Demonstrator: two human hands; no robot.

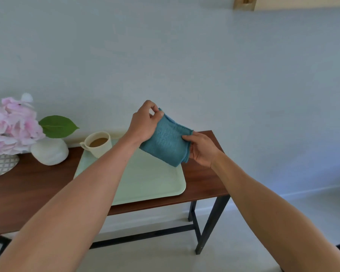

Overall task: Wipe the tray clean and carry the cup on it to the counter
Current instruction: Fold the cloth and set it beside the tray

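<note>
Holding a folded teal cloth (pixel 166 143) above the pale green tray (pixel 155 185) at the centre of the frame, both hands grasp it: the left hand (pixel 143 124) pinches its upper corner, the right hand (pixel 201 149) grips its right edge. The tray lies on the wooden worktop (pixel 28 185), with the cup (pixel 98 144), holding a brown drink, standing on its upper-left corner.

The cloth looks ready as a flat pad, so the wiping seems about to begin. To do it well, one hand should probably press the pad flat and sweep in overlapping strokes, keeping clear of the cup to avoid a spill. Steadying the tray's rim with the other hand would likely help.
</note>
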